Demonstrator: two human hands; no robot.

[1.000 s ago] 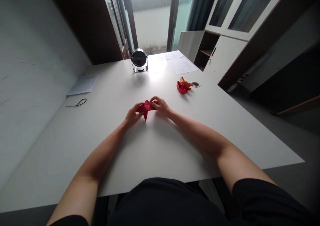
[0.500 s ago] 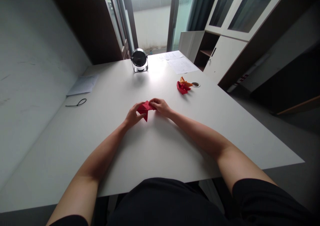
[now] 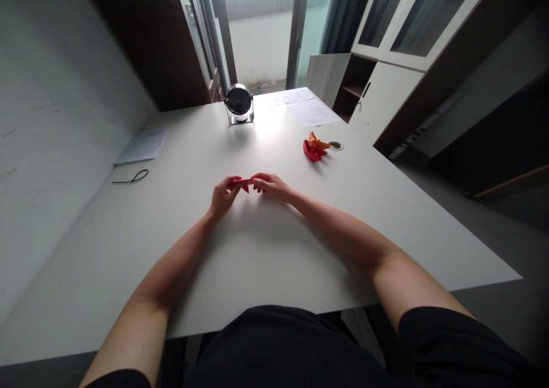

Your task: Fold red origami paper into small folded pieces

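Observation:
Between my two hands is a piece of folded red paper point(image 3: 245, 186), seen nearly edge-on with a small point hanging down in the middle. My left hand point(image 3: 223, 194) pinches its left end between thumb and fingers. On the other side, my right hand point(image 3: 271, 186) grips the right end, its fingers hiding much of the paper. Both hands are low over the white table point(image 3: 274, 250). Farther off to the right sit a red folded paper figure point(image 3: 314, 151) and an orange one point(image 3: 317, 140), touching or overlapping.
A round black device on a metal stand point(image 3: 239, 103) stands toward the back. Printed sheets point(image 3: 313, 113) lie at the far right corner, more papers point(image 3: 142, 146) at the left edge. A black cable tie point(image 3: 132, 177) lies left, and a round table grommet point(image 3: 337, 146) is beside the paper figures.
The red paper has been tilted from showing its broad face to nearly edge-on, so less of it shows. My left hand has closed in on its end; the right has shifted slightly.

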